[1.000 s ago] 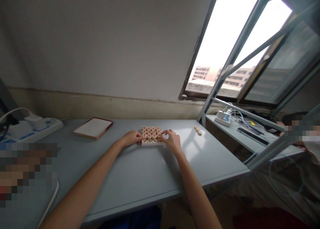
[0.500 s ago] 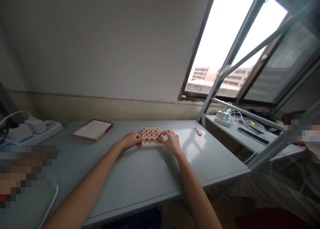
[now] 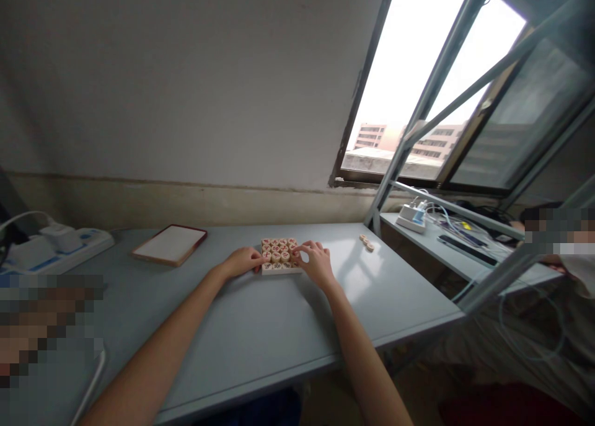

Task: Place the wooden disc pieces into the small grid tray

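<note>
From where I stand, two bare forearms reach across a gray desk [image 3: 260,333] to a pale box [image 3: 282,271] in the middle, packed with round xiangqi pieces [image 3: 276,257] marked in red and dark characters. The left hand [image 3: 242,261] rests against the box's left side, fingers bunched close together; I cannot tell how firmly they press. The right hand [image 3: 316,261] curves its thumb and forefinger into a narrow ring, tips at the rightmost pieces; whether they grip one is unclear. Farther back, a shallow tray [image 3: 171,243] lies at left, loose pieces [image 3: 366,243] at right. Beyond stand a wall [image 3: 186,91] and a bright window [image 3: 409,60].
</note>
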The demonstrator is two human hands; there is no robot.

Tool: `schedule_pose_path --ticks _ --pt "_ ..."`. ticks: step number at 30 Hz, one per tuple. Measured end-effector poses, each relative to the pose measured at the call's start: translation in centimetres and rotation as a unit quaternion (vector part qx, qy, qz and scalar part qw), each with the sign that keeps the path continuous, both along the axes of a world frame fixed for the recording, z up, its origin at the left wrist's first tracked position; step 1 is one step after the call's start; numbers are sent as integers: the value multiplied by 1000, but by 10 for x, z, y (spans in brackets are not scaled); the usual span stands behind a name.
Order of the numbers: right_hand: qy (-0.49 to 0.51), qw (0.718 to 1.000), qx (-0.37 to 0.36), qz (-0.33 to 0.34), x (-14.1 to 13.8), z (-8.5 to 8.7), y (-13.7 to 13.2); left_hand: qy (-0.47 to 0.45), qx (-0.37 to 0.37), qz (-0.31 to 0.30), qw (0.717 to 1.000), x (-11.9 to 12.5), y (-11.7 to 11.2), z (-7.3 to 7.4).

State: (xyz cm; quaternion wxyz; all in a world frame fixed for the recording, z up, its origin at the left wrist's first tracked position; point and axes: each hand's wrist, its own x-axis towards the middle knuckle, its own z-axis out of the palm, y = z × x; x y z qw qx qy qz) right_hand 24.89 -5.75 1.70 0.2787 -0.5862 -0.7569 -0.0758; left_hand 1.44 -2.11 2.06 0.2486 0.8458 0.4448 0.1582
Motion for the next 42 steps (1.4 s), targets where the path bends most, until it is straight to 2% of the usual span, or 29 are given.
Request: schedule_pose_path --ticks 7,12,14,16,18,20,21,23,26,28,31,34,38,42 --pt "-9 1000 -1 14 0 -3 1 5 1 0 1000 0 2 -2" --pt "12 1000 7 -2 2 4 -2 3 5 -2 1000 0 1 -2" --pt "24 998 4 -60 8 8 -3 2 6 -2 1000 0 2 -3" --pt "27 983 -27 -177 19 12 -5 0 7 -3 1000 -1 4 -4" --pt "34 949 -100 -296 30 14 -7 3 7 -4 1000 -1 5 -6" --pt "47 918 -184 -348 40 13 -9 7 10 -5 1000 -1 6 -6" --pt "52 914 -213 -342 43 13 -10 9 11 -5 1000 -1 6 -7" --pt "54 925 -238 -293 45 11 -11 11 13 -3 1000 -2 6 -7" --pt "59 953 -222 -199 42 10 -10 14 11 4 1000 -2 6 -6" --pt "66 965 -196 -163 38 11 -9 14 8 6 1000 -1 5 -5" --pt "72 984 -115 -112 27 15 -8 7 2 10 1000 -1 3 -3" --pt "75 996 -41 -30 8 18 -10 -6 -10 13 1000 0 0 0" --pt "58 997 -19 55 -19 14 -15 -22 -39 13 999 0 0 -1" --pt "36 995 -8 94 -35 9 -18 -31 -53 15 998 -1 1 -3"
